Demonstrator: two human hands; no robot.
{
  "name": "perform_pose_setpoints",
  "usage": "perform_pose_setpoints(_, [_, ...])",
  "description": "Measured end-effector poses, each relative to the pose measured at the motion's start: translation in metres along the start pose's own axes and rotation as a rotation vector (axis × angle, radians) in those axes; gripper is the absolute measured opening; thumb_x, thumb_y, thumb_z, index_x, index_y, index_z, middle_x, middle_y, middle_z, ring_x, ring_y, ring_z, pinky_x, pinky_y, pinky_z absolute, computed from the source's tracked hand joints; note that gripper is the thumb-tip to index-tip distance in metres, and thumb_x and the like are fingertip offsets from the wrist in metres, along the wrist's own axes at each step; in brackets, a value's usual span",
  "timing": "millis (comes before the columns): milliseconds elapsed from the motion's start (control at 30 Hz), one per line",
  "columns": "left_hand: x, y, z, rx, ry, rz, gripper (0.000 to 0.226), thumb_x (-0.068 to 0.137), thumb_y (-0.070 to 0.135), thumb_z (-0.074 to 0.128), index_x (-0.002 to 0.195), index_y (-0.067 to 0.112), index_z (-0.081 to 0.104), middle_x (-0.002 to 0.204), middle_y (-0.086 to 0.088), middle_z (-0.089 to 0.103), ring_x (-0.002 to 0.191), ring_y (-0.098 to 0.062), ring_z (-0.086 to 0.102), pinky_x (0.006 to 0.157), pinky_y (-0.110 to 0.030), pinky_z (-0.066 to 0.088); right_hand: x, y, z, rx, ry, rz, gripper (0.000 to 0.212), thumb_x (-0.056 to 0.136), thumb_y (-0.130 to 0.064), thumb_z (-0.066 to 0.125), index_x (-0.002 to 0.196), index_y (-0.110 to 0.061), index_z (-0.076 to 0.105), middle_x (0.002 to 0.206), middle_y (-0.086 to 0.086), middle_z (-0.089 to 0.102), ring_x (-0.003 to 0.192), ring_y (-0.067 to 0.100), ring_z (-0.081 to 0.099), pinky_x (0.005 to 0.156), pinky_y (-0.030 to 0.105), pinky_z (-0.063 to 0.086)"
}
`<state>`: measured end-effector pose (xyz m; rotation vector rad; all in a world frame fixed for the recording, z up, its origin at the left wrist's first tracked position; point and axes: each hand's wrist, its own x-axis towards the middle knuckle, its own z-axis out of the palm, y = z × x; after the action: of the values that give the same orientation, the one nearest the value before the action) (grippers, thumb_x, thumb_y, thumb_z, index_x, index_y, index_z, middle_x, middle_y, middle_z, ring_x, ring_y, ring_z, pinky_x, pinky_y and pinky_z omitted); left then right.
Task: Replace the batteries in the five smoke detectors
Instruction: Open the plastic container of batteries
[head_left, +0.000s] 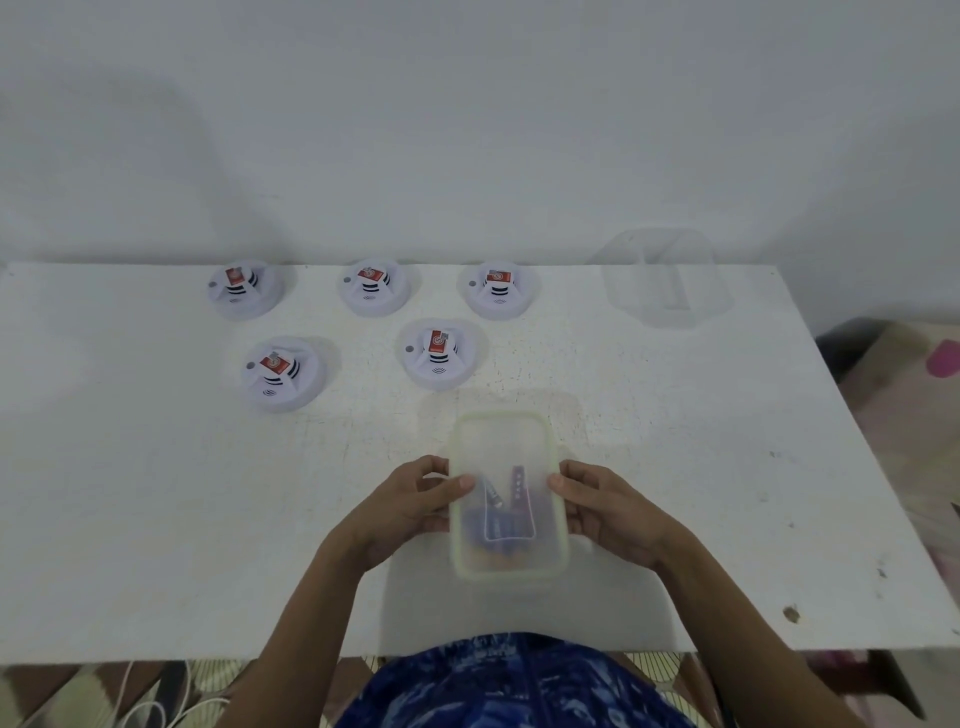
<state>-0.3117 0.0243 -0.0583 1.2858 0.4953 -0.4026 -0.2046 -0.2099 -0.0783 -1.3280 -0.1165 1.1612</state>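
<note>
I see five round white plastic smoke detectors (363, 327) on the white table (156, 519): three in back row, two in front, left of centre. Lidded translucent plastic box (506, 493) w/ batteries (506, 519) inside sits nearer me, betw. both hands. Clear plastic container (665, 280) at far right.

We are looking at five white, round smoke detectors lying on the worktop (675, 467), each showing a red label on its raised centre. Three are sitting in a back row: left (243, 288), middle (373, 287) and right (497, 289). Two are lying nearer us, one at front left (280, 373) and one at front centre (439, 353). All are standing apart from one another. The batteries (506, 512), dark blue-purple, are lying jumbled inside a translucent lidded container (506, 447) that is sitting nearest us, seen dimly through its lid.
</note>
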Motion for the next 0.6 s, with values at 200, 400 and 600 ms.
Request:
perform_pose_setpoints(200, [0.003, 0.002, -0.005, 0.031, -0.047, -0.015, 0.061, 0.078, 0.037, 0.074, 0.121, 0.001, 0.052, 0.112, -0.015, 0.068, 0.105, -0.032, 0.065, 0.096, -0.049, 0.049, 0.001, -0.002, -0.001, -0.018, -0.025, 0.019, 0.057, 0.088, -0.032, 0.065, 0.129, 0.004, 0.049, 0.129, 0.030, 0.052, 0.112, 0.039, 0.056, 0.103, 0.058, 0.040])
perform_pose_setpoints(400, [0.003, 0.005, -0.005, 0.055, -0.067, -0.028, 0.053, 0.083, 0.029, 0.069, 0.122, -0.003, 0.051, 0.112, -0.016, 0.068, 0.105, -0.033, 0.065, 0.094, -0.046, 0.050, 0.001, -0.004, -0.002, -0.023, -0.021, 0.008, 0.061, 0.087, -0.033, 0.067, 0.132, 0.004, 0.047, 0.132, 0.033, 0.048, 0.122, 0.051, 0.045, 0.103, 0.064, 0.036])
perform_pose_setpoints(600, [0.003, 0.013, -0.005, 0.118, -0.104, -0.032, 0.050, 0.083, 0.035, 0.070, 0.120, 0.003, 0.058, 0.116, -0.013, 0.067, 0.106, -0.029, 0.065, 0.094, -0.044, 0.051, -0.001, -0.007, 0.000, -0.033, -0.051, -0.012, 0.057, 0.089, -0.031, 0.065, 0.132, 0.003, 0.047, 0.132, 0.032, 0.048, 0.122, 0.051, 0.046, 0.102, 0.065, 0.035])
